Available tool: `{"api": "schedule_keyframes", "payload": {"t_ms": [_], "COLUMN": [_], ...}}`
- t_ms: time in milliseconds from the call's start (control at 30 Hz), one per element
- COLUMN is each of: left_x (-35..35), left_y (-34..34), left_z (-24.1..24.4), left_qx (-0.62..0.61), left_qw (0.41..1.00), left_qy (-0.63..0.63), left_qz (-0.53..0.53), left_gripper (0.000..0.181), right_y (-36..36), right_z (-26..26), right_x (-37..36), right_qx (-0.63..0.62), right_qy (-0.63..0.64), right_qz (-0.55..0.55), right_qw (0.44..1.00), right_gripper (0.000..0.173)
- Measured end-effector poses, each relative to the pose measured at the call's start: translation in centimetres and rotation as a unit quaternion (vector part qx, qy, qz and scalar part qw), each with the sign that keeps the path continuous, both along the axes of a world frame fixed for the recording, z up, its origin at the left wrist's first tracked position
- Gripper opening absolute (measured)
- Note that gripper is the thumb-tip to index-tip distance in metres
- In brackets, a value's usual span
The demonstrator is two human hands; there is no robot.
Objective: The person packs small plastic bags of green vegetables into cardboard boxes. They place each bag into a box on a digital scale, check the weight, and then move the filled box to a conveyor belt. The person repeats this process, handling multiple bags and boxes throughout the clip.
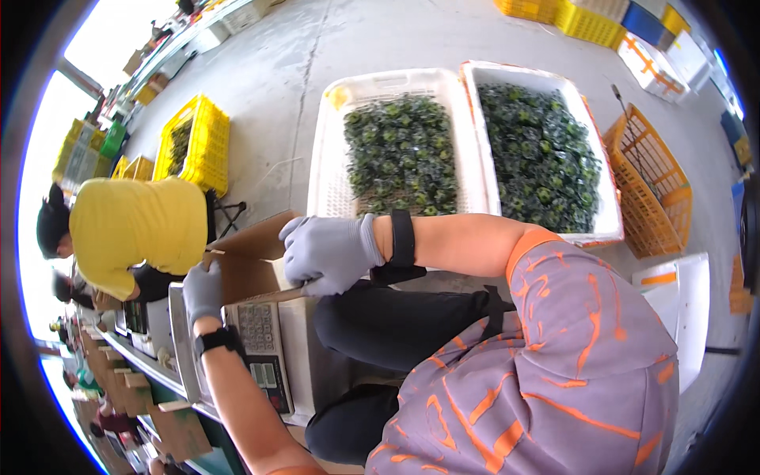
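Observation:
My right hand [329, 255], in a grey knit glove, grips the near edge of an open cardboard box [249, 276]. On the box's other side, my left hand [203, 292], gloved alike, has its fingers curled at the rim. The box is tilted and its inner walls show brown; my hands cover part of its edges. Close by the box is an electronic weighing scale [261, 350] with a keypad and small displays. A metal pan [184, 344] shows beside the scale, partly behind my left hand.
A white plastic crate [326, 160] and a foam box [475, 119] on my right hold many small green plants [404, 148]. An orange crate [647, 190] stands past them. A person in a yellow shirt [139, 222] sits ahead, near a yellow crate [208, 148]. A long workbench [148, 371] runs on my left.

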State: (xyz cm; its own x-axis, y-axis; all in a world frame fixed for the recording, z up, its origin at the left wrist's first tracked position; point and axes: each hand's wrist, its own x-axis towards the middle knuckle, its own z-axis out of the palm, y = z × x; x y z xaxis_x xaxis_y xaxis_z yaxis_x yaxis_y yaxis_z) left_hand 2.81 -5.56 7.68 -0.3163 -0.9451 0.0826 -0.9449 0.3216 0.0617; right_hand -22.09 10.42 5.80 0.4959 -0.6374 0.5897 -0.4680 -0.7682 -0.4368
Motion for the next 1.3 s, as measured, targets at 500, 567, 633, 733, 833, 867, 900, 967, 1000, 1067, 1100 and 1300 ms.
{"api": "schedule_keyframes", "payload": {"t_ms": [500,567,633,733,833,867,900,967,1000,1067,1100,1300], "left_x": [0.3,0.0,-1.7,-1.5,-2.8,-3.3,-3.9,-4.3,-4.2,-4.4,-4.8,-3.6], "left_y": [9.4,8.8,7.4,6.9,4.8,4.0,3.8,4.1,4.5,4.8,4.5,3.8], "left_z": [-1.5,-1.4,-1.3,-1.8,-7.2,-9.0,-9.9,-9.5,-9.3,-8.4,-8.2,-9.7], "left_qx": [-0.107,-0.105,-0.096,-0.017,-0.014,-0.038,-0.065,-0.089,-0.098,-0.113,-0.134,-0.214], "left_qw": [0.971,0.973,0.972,0.984,0.998,0.999,0.998,0.994,0.991,0.986,0.981,0.849], "left_qy": [0.18,-0.063,-0.071,-0.083,-0.032,-0.025,-0.014,0.057,0.091,0.117,0.136,0.476], "left_qz": [-0.116,-0.194,-0.201,-0.158,-0.044,-0.019,0.002,0.004,0.007,0.024,0.032,0.08], "left_gripper": [0.022,0.011,0.017,0.021,0.024,0.024,0.023,0.021,0.02,0.012,0.015,0.043], "right_y": [-10.5,-8.9,-7.2,-6.1,-5.2,-4.9,-5.6,-7.1,-8.0,-9.9,-11.9,-6.6], "right_z": [-7.7,-6.7,-5.1,-5.7,-5.5,-4.4,-4.2,-2.8,-1.4,-1.6,-3.6,-1.5], "right_x": [7.7,6.7,5.4,5.0,2.8,1.9,-0.2,-2.0,-1.3,-1.0,-1.8,5.0], "right_qx": [0.273,0.264,0.337,0.322,0.302,0.303,0.276,0.238,0.227,0.185,0.152,0.276], "right_qy": [0.098,-0.046,-0.221,-0.375,-0.368,-0.361,-0.324,-0.294,-0.294,-0.207,-0.118,0.251], "right_qz": [-0.014,0.016,0.0,0.021,0.028,0.013,-0.01,-0.053,-0.068,-0.089,-0.099,-0.109], "right_qw": [0.957,0.963,0.915,0.869,0.879,0.882,0.905,0.924,0.926,0.957,0.976,0.921], "right_gripper": [0.028,0.024,0.018,0.018,0.024,0.024,0.026,0.034,0.041,0.056,0.065,0.114]}}
